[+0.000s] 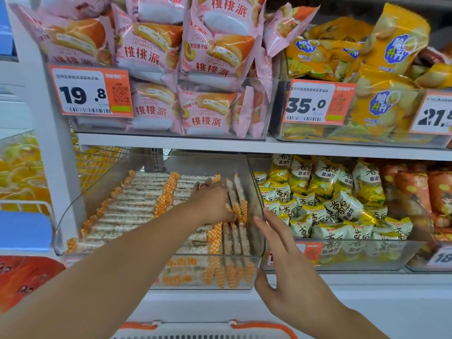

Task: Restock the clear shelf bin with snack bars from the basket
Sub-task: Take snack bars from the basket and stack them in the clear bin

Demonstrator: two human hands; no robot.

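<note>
The clear shelf bin (80,209) on the middle shelf holds several white snack bars (137,206) with orange checkered ends, lying in rows. My left hand (212,201) reaches into the bin's right part and grips a few bars standing on edge (238,194) against the right wall. My right hand (283,263) is outside the bin at its front right corner, fingers straight, fingertips touching the bin's right wall. The basket's orange-and-white rim (200,327) shows at the bottom edge; its contents are hidden.
A neighbouring clear bin (381,255) of yellow-and-white snack packs sits right of the task bin. The shelf above carries pink cake packs (156,57) and yellow chip bags (381,69) behind price tags. A white upright post (49,143) stands at the left.
</note>
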